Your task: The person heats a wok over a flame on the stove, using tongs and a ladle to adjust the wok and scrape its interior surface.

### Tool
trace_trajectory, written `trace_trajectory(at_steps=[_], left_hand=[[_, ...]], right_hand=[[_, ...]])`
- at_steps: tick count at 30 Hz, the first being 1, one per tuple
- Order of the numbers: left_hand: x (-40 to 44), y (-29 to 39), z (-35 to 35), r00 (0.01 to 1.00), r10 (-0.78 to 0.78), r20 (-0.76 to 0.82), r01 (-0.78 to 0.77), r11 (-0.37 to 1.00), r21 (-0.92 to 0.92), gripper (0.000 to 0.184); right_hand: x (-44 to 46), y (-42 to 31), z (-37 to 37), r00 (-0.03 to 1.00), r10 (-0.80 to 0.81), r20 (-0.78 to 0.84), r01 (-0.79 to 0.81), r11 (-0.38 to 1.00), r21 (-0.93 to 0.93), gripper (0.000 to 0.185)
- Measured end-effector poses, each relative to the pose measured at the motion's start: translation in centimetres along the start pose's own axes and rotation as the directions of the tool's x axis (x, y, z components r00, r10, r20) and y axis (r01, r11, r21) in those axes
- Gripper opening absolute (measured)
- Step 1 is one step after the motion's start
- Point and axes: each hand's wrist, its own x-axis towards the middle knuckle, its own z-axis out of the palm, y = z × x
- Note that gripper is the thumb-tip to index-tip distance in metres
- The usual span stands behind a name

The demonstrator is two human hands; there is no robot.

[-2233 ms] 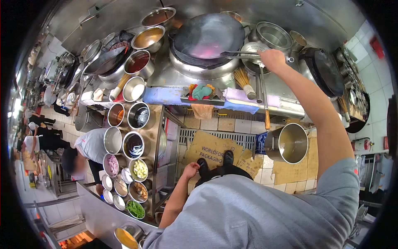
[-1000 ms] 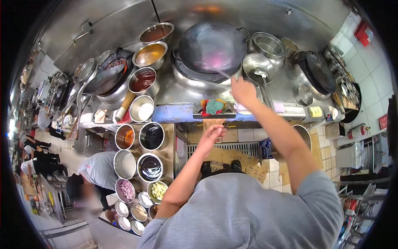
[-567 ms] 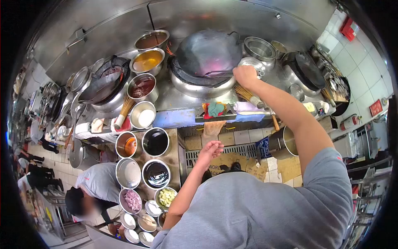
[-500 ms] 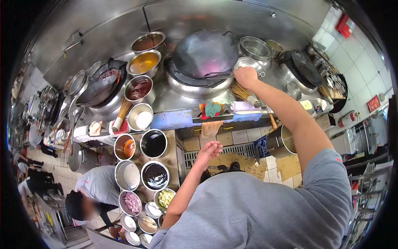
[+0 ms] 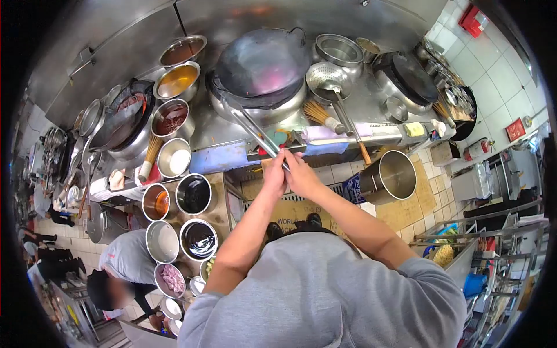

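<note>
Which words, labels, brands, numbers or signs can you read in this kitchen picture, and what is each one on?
"WORL", its ending unclear: flattened cardboard on the floor.
"ACK", below it, partly hidden: same cardboard.
Blue packet: pale lettering, too blurred to read.
Red wall sign: too small to read.
Red wall box: pale marking, too small to read.

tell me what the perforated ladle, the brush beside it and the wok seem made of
Ladle: likely stainless steel, shiny grey.
Brush: probably split bamboo, tan stiff strands.
Wok: dark, dull metal, perhaps iron or carbon steel.
</note>
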Motion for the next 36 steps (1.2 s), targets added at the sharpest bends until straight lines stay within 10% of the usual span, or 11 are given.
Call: trace_trajectory(at_steps=[3,6,9,10,16,21,23,30,34,36], left_hand=[[0.3,1.6,-1.5,0.974,0.003,-0.227,0.041,0.981,0.191,0.029],[3.0,5.5,-5.4,0.922,0.193,-0.335,0.048,0.802,0.595,0.033],[7.0,13.3,-9.2,0.889,0.372,-0.267,0.175,0.263,0.949,0.041],[9.1,14.7,-11.2,0.877,0.466,-0.116,0.170,-0.076,0.982,0.044],[12.8,20.2,-10.2,0.914,0.394,-0.095,0.284,-0.454,0.844,0.035],[16.0,20.0,-11.5,0.935,0.298,-0.192,0.322,-0.494,0.808,0.033],[15.8,19.6,-11.1,0.923,0.305,-0.235,0.363,-0.486,0.795,0.034],[17.3,20.0,-12.9,0.940,0.281,-0.192,0.317,-0.516,0.796,0.035],[15.4,20.6,-11.2,0.939,0.260,-0.226,0.330,-0.495,0.804,0.035],[15.3,20.7,-11.0,0.920,0.302,-0.248,0.366,-0.444,0.818,0.035]], right_hand=[[0.6,3.1,-3.7,0.944,0.034,0.328,-0.219,0.809,0.546,0.043],[1.2,15.8,-7.2,0.924,0.374,-0.077,-0.370,0.927,0.059,0.032],[-0.6,22.1,-9.5,0.671,0.732,-0.113,-0.702,0.579,-0.414,0.049],[-1.2,25.3,-9.1,0.629,0.773,0.075,-0.709,0.611,-0.351,0.052],[3.4,26.8,-11.5,0.835,0.549,-0.039,-0.527,0.778,-0.342,0.026],[4.6,15.9,-14.3,0.897,0.440,-0.038,-0.441,0.898,-0.006,0.032],[4.8,9.1,-15.0,0.759,0.564,0.326,-0.633,0.521,0.572,0.033],[8.4,0.6,-13.7,0.866,0.435,0.245,-0.494,0.672,0.552,0.034],[8.8,2.9,-7.7,0.974,0.156,-0.162,-0.149,0.987,0.055,0.036],[7.5,3.2,-6.9,0.834,0.448,0.323,-0.492,0.868,0.067,0.031]])
